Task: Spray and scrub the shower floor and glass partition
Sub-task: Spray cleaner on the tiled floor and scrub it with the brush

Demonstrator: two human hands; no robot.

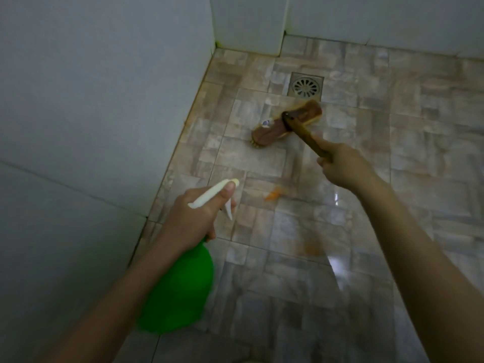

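Observation:
My left hand (193, 216) grips a green spray bottle (178, 292) by its white trigger head, nozzle pointing forward over the tiled shower floor (301, 258). My right hand (343, 163) is closed around the wooden handle of a scrub brush. The brush head (285, 123) lies bristles down on the floor, just in front of the drain. No glass partition is visible.
A square metal floor drain (306, 86) sits near the far corner. Pale walls (91, 100) close the floor on the left and at the back. An orange smear (272, 195) and a fainter one mark the wet, glossy tiles between my hands.

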